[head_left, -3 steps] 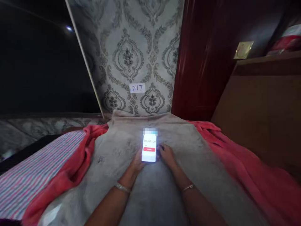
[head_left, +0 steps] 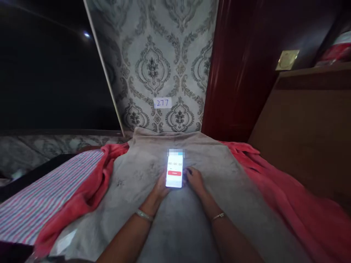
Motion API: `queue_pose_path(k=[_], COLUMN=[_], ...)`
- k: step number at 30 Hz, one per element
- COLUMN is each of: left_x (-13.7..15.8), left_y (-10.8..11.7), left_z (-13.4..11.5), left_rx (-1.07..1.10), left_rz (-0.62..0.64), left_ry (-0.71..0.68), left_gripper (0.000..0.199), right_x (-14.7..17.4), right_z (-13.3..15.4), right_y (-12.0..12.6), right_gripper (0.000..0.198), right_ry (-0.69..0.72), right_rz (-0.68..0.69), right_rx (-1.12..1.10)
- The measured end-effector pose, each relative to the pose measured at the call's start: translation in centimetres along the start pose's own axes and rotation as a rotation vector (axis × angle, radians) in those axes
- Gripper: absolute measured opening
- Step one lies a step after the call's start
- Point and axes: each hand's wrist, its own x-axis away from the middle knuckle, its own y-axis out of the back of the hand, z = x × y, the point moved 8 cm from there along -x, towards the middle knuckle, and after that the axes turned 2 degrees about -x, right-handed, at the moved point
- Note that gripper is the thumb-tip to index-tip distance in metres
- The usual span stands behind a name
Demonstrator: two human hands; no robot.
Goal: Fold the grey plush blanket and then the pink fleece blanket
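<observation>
A smartphone with a brightly lit screen is held upright over the grey blanket, its face toward me. The screen reads 00:00:00 above a red button; its top is pixelated. My left hand grips the phone from its lower left side, with most of the fingers hidden behind it. At the right edge, my right hand has its fingers curled in against the phone, their tips partly lost in the glare. Each wrist wears a bracelet.
Red fabric shows beside the grey blanket, next to a striped cloth. Behind stand a patterned wall with a paper label marked 277, a large black screen and a dark red panel. A brown board is at right.
The view has turned slightly left, so the wall and blanket sit a little further right. My hands and the smartphone keep the same hold.
</observation>
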Motion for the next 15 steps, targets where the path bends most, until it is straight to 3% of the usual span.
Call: queue_pose_path(k=[4,8,11,15], left_x=[1.5,4.9,8.2,14.0], left_y=[-0.2,0.1,1.9,5.5], left_z=[-0.6,-2.4,-5.3,-11.7], left_rx=[0.015,0.016,-0.034,-0.144], left_rz=[0.014,0.012,-0.084,-0.248], left_ry=[0.002,-0.035,-0.1,-0.197], left_gripper=[0.058,0.062,0.062,0.062], right_x=[0.2,0.4,0.7,1.1], right_z=[0.3,0.5,0.4,-0.2], right_y=[0.1,0.5,0.6,0.7], right_gripper=[0.033,0.038,0.044,0.049], right_ry=[0.018,0.025,0.013,-0.007], right_rz=[0.002,0.013,0.029,0.04], right_rx=[-0.006,-0.028,-0.044,-0.056])
